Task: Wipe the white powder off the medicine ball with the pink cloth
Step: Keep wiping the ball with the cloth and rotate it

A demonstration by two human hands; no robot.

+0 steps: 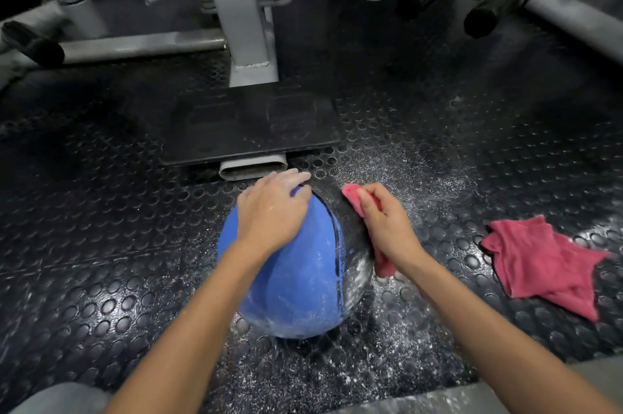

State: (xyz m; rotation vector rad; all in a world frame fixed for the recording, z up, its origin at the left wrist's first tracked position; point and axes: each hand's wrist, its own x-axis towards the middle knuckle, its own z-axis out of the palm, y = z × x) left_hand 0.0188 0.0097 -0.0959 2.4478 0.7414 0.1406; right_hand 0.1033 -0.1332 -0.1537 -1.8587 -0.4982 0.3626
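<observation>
A blue and black medicine ball (296, 282) sits on the studded black floor in front of me, streaked with white powder, thickest on its right black panel. My left hand (269, 211) lies flat over the ball's top, fingers spread and dusted with powder. My right hand (384, 221) grips a pink cloth (352, 196) and presses it against the ball's right side; the cloth's ends show above and below the hand.
A second pink cloth (539, 261) lies crumpled on the floor to the right. White powder (371, 363) is scattered around the ball. A black footplate (249, 123) and grey gym machine frames (246, 15) stand just beyond the ball.
</observation>
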